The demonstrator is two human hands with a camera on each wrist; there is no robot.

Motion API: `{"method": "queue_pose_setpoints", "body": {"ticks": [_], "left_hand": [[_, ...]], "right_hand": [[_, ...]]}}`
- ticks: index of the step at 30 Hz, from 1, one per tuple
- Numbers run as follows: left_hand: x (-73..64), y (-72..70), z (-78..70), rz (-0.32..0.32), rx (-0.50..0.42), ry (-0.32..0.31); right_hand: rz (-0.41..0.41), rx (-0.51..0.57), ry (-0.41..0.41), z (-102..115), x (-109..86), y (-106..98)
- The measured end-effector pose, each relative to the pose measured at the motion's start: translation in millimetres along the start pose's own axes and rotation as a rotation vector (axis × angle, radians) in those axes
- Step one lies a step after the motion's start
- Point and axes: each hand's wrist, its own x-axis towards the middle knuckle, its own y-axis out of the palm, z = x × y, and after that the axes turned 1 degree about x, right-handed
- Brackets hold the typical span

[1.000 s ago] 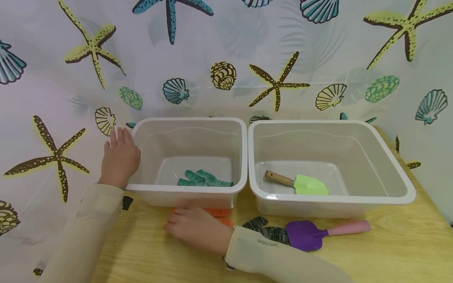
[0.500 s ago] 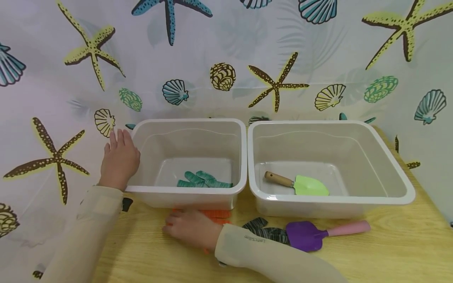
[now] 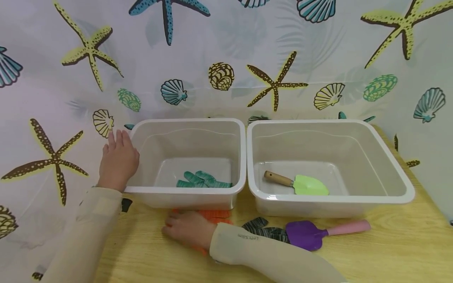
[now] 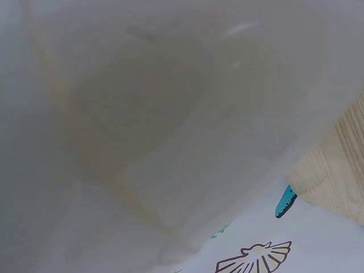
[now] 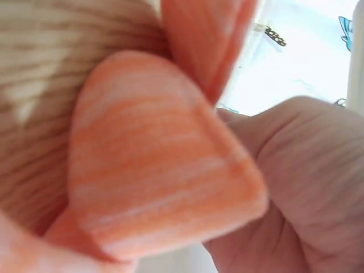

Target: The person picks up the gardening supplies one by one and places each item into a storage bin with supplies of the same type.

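Note:
In the head view my left hand (image 3: 118,162) rests at the left side of the left white bin (image 3: 184,190), its fingers straight. The right hand (image 3: 189,229) is just in front of that bin and grips an orange striped knit glove (image 3: 218,215), mostly hidden under the hand. Close up in the right wrist view, orange glove fingers (image 5: 159,159) stick up beside the right hand (image 5: 313,170). A green striped glove (image 3: 201,180) lies inside the left bin. The left wrist view shows mostly the blurred bin wall (image 4: 199,114).
The right white bin (image 3: 332,199) holds a lime-green trowel (image 3: 309,185) with a wooden handle. Before it on the wooden table (image 3: 400,251) lie a black-grey glove (image 3: 272,234) and a purple trowel (image 3: 304,236) with a pink handle. A seashell-print curtain (image 3: 198,47) hangs behind.
My right hand has shifted slightly left and down, and a bit of orange glove now shows below it. The left hand has stayed at the bin's side.

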Motion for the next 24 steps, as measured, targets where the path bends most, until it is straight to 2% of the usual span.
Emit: {"method": "queue_pose_setpoints", "body": {"ticks": [5,10,24], "left_hand": [[-1.0,-1.4,-0.6,-0.020,-0.001,0.005],[-0.5,-1.5,-1.6,-0.008,-0.007,0.003],[-1.3,-0.3,1.9,-0.009,-0.019,0.003]], "right_hand": [[-0.026,-0.066,-0.020,1.5,2.2,2.5],[-0.060,-0.090,-0.013,2.1,1.9,9.4],[-0.020,-0.105,0.016,7.2,-2.7,2.2]]}}
